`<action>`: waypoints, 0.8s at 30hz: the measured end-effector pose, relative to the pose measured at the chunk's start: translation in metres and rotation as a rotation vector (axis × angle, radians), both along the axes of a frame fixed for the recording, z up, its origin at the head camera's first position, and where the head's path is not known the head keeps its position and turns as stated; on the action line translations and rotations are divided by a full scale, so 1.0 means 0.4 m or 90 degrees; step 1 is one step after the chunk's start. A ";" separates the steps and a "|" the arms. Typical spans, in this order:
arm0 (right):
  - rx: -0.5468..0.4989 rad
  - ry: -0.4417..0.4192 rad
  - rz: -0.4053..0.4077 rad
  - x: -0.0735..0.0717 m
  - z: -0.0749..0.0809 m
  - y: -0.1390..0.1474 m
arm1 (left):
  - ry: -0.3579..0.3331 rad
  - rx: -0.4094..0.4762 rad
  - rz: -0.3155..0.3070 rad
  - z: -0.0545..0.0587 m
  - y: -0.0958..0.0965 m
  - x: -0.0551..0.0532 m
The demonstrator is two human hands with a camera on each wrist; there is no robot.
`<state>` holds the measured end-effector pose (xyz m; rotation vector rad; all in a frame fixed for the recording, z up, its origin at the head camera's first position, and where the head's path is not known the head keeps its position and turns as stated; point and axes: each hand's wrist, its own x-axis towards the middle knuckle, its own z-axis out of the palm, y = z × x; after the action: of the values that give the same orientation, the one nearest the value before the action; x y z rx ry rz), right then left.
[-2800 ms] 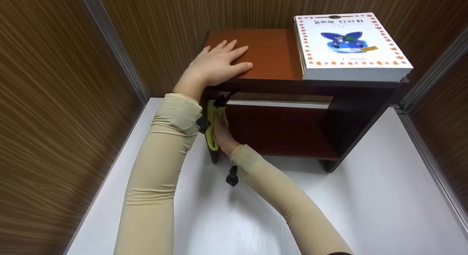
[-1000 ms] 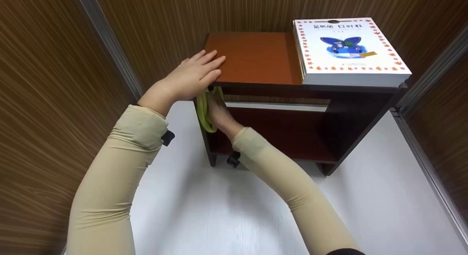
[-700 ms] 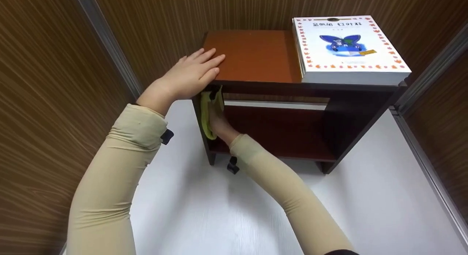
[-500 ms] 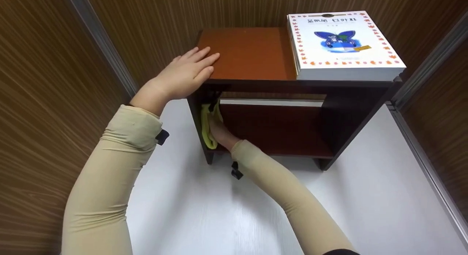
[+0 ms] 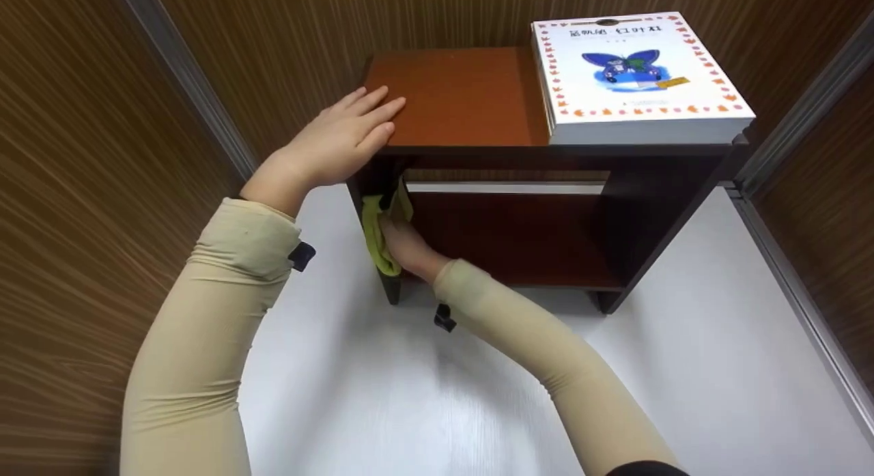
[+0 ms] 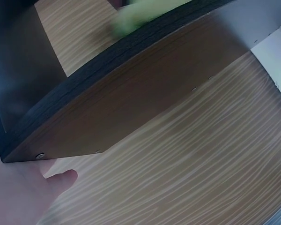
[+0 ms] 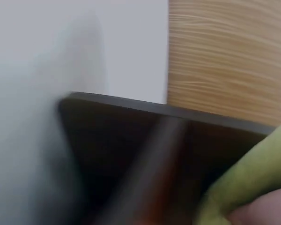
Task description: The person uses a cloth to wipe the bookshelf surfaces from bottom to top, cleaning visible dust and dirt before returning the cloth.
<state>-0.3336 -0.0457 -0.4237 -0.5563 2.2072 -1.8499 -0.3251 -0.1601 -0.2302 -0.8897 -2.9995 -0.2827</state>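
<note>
Half the cloth (image 5: 377, 233) hidden (shelf side (image 5: 372, 189)).

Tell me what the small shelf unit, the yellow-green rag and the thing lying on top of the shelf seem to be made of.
Shelf unit: probably laminated board, smooth reddish-brown faces with dark edge banding; small screw heads show in the left wrist view.
Yellow-green rag: soft cloth, perhaps microfibre; it folds limply under the right hand.
Book: paper, with a glossy printed cover and a pale page block.
</note>
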 end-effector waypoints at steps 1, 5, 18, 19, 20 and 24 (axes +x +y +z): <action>-0.014 0.037 0.003 0.002 0.023 -0.006 | 0.003 -0.002 0.001 0.000 -0.002 0.001; -0.103 0.195 0.019 0.008 0.112 -0.027 | 0.022 -0.009 0.005 -0.001 -0.003 0.000; -0.229 0.063 -0.024 -0.049 0.175 -0.030 | 0.015 -0.010 0.004 0.005 0.008 -0.001; -0.251 0.037 -0.024 -0.059 0.171 -0.031 | 0.014 -0.009 0.006 0.004 0.007 0.000; -0.275 0.010 -0.025 -0.069 0.165 -0.032 | 0.012 -0.008 0.006 0.003 0.006 0.001; -0.175 -0.027 -0.045 -0.092 0.109 -0.019 | 0.005 -0.003 0.012 0.002 -0.002 0.005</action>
<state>-0.3706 -0.0532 -0.3801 -0.4840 1.9820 -2.1993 -0.3231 -0.1607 -0.2295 -0.8604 -3.0016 -0.2712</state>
